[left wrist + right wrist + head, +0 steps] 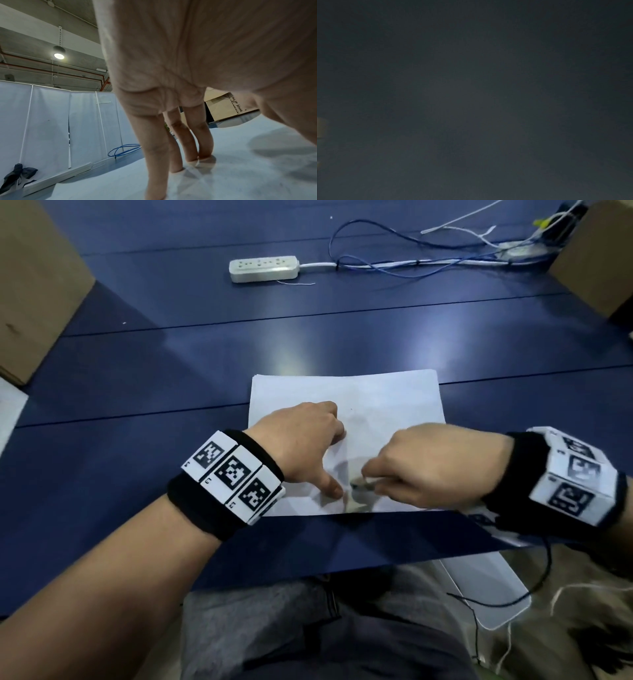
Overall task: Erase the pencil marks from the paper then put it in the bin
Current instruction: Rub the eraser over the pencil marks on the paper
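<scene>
A white sheet of paper (376, 402) lies on the blue table (137, 392) in front of me. My left hand (305, 446) presses on its left half. In the left wrist view its straight fingers (204, 148) stand with their tips on the paper (248, 169). The thumb rests near the sheet's near edge. My right hand (428, 463) is curled round a small whitish eraser (359, 485), which touches the paper close to the left thumb. Grey smudges and shadow show on the paper there. The right wrist view is dark and shows nothing.
A white power strip (263, 269) and loose cables (411, 261) lie at the far side. Cardboard boxes stand at far left (34, 285) and far right (596, 258). A white flat object (489, 587) sits below the table's near edge at right. My lap is beneath.
</scene>
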